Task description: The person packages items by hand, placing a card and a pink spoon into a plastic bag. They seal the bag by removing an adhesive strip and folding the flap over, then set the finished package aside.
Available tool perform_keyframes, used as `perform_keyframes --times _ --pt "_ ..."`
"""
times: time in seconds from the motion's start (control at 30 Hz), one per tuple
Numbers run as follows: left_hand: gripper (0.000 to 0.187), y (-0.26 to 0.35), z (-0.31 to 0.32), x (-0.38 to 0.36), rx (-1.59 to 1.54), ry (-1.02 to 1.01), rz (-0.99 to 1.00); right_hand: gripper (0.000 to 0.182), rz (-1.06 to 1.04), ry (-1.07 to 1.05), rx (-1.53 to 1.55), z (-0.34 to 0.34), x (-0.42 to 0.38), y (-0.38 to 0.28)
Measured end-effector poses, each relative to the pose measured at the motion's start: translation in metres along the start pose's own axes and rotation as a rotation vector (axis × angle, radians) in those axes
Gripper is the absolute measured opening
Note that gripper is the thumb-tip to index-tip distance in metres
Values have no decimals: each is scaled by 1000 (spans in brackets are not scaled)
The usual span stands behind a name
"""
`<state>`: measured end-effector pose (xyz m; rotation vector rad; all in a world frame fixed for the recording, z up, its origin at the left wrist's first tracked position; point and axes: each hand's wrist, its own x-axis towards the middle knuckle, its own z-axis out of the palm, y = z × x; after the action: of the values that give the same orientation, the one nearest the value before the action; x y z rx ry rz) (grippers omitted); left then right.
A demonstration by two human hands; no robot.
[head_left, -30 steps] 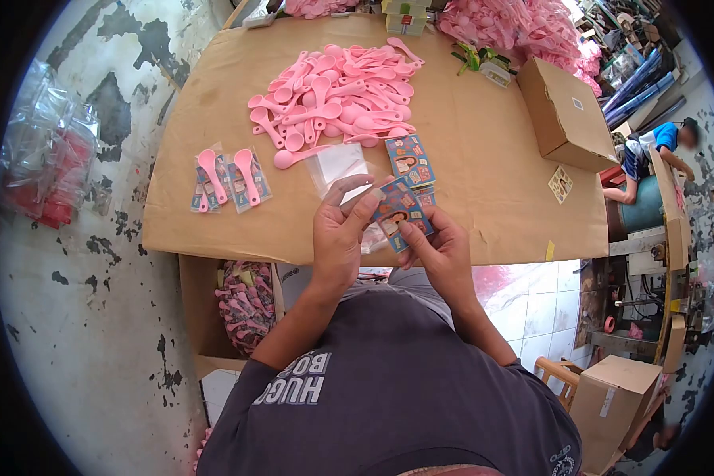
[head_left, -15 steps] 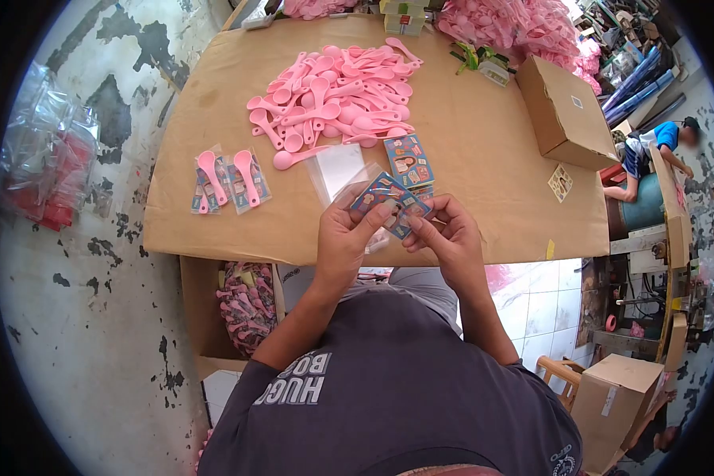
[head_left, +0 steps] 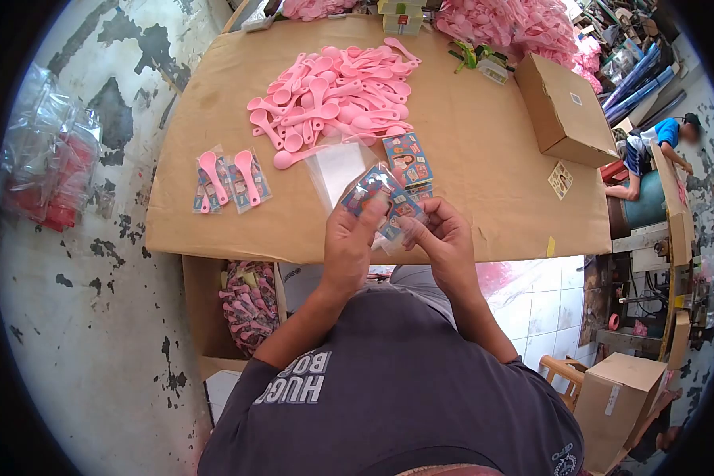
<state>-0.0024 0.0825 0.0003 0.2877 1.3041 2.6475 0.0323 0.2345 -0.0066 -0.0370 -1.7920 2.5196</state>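
Holding card (head_left: 363,190) above table (head_left: 492,190) near edge, betw. both hands. L hand (head_left: 347,247): thumb on top, grasping card at its L side. R hand (head_left: 450,242): thumb + fingers pinching card's near R end. Long axis slanted, far L to near R; printed face up, clear film glinting over it. Exact tilt: can't tell. Stack (head_left: 407,159) just beyond card, slightly R, long axis approx. far-near. Clear bags (head_left: 337,170) beyond L hand. Spoons (head_left: 333,95) heaped farther out; 2 packs (head_left: 246,178) well L, each w/ spoon.
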Motion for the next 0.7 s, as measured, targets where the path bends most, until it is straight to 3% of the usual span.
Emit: perform_keyframes --times 0.07,0.5,0.7 --pt "46 7 -1 0 -162 -32 -23 20 31 -8 -9 0 -1 0" --pt "45 -4 6 -3 -4 -10 -21 16 14 27 35 10 -5 2" --pt "54 15 6 11 -284 -72 62 14 35 6 49 14 -7 6"
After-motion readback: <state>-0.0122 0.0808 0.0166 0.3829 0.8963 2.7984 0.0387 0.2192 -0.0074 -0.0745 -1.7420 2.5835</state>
